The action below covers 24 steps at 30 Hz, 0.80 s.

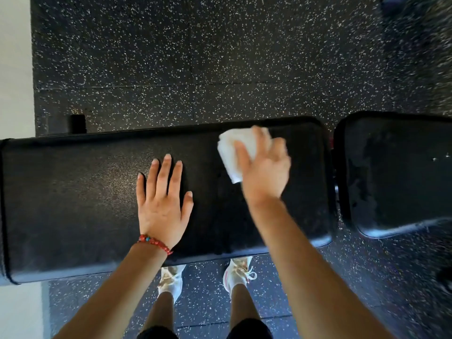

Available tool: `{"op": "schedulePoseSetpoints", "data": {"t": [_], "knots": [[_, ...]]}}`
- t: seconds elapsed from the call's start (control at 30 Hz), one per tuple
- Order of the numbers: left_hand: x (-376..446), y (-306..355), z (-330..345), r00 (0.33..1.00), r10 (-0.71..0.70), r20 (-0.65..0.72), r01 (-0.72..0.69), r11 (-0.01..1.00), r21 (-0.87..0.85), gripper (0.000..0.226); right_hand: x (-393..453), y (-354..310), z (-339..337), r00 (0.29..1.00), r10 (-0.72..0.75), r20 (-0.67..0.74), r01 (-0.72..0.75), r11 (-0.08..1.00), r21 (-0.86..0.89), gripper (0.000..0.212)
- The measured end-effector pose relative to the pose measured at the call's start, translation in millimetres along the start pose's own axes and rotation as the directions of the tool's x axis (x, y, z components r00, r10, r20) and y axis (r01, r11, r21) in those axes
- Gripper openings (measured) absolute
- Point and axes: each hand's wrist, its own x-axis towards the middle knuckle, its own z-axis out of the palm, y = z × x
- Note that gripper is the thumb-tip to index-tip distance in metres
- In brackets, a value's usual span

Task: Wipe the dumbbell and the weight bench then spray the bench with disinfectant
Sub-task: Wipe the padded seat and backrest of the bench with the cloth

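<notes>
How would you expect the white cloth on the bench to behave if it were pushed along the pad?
The white cloth looks soft and folded, so probably floppy and light. Under the right hand, it likely slides easily on the smooth bench pad, though it may bunch.

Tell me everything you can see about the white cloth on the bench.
The white cloth is a small folded wad, soft and layered at its edges, possibly paper towel. It lies pressed on the far right part of the long black bench pad, near the gap before the second pad. The right hand covers much of it, fingers curled over its top. The hand is motion-blurred. No stains show on the visible part.
</notes>
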Motion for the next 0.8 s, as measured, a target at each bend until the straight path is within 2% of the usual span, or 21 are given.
{"op": "schedulePoseSetpoints", "data": {"t": [0.1,0.17,0.2,0.33,0.4,0.47,0.67,0.73,0.8], "knots": [[-1.5,-3.4,-2.8,1.0,0.026,0.014,-0.026,1.0,-0.007,0.054,-19.1,-16.0,2.3,0.992,-0.127,0.014,0.127,0.992,-0.011,0.045],[-1.4,-7.3,-6.0,0.998,0.061,0.012,-0.061,0.998,-0.011,0.054,-13.0,3.1,-0.3,0.985,-0.172,-0.01,0.171,0.985,-0.035,0.046],[-2.1,-9.6,-7.5,0.997,0.079,0.007,-0.079,0.997,-0.007,0.054,-8.2,19.3,-3.2,0.989,-0.144,-0.037,0.142,0.989,-0.049,0.047],[-9.6,-14.6,-7.8,0.993,0.12,-0.01,-0.12,0.993,-0.015,0.053,1.2,74.4,-25.5,0.987,0.114,-0.111,-0.12,0.992,-0.046,0.05],[-15.5,-16.0,-5.4,0.992,0.125,0.001,-0.125,0.992,-0.018,0.053,-3.7,72.5,-29.2,0.964,0.248,-0.097,-0.248,0.969,0.015,0.051],[-16.8,-14.4,-2.4,0.993,0.118,0.003,-0.118,0.993,-0.016,0.053,-12.7,55.0,-26.4,0.948,0.304,-0.095,-0.296,0.951,0.083,0.051],[-18.2,-19.9,-3.1,0.987,0.163,-0.006,-0.163,0.986,-0.043,0.053,-81.7,-25.0,-7.5,0.997,0.065,-0.037,-0.062,0.996,0.057,0.045],[-22.0,-22.3,-4.0,0.98,0.2,-0.011,-0.2,0.978,-0.051,0.053,-80.9,-18.9,-8.1,0.999,-0.019,-0.035,0.02,0.999,0.027,0.045],[-29.1,-24.7,-3.6,0.973,0.232,-0.012,-0.232,0.972,-0.045,0.053,-73.0,7.7,-12.9,0.998,0.004,-0.058,-0.005,1.0,-0.016,0.046]]}}
